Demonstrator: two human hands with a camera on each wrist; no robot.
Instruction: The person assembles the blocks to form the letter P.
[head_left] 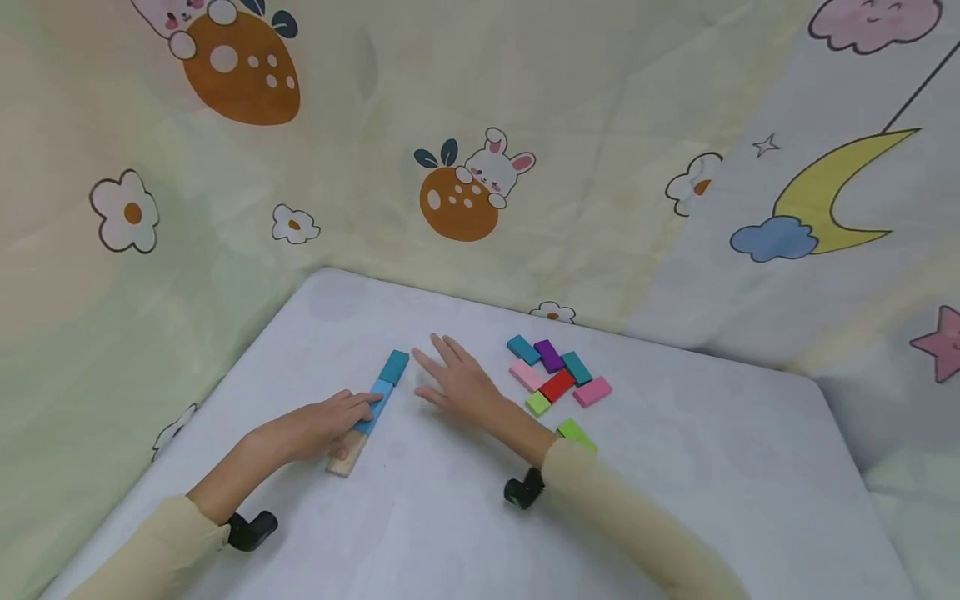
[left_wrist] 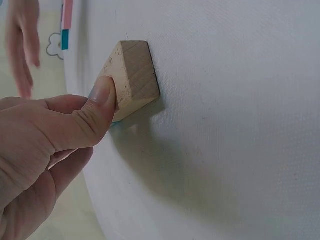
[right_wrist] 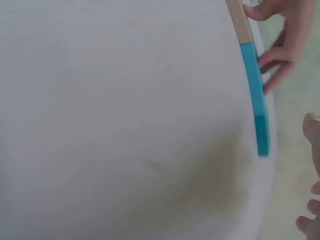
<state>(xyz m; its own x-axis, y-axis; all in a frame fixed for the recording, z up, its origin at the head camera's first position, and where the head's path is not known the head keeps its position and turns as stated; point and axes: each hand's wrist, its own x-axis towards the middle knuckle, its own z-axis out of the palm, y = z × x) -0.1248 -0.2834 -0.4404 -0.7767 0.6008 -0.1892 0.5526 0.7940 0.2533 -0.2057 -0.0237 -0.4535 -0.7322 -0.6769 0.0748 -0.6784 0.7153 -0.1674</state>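
- White desk (head_left: 465, 533) before a printed cloth (head_left: 600, 108).
- On it, end to end: wooden block (head_left: 340, 467), blue block (head_left: 382, 388), teal block (head_left: 394, 367).
- Left hand (head_left: 318, 429), fingers relaxed, touches the first two.
- Right hand (head_left: 462, 385), fingers spread, empty beside the teal block.

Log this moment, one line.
Left hand: touching tan wooden rectangular block, light-blue rectangular block | right hand: empty, near dark-teal rectangular block
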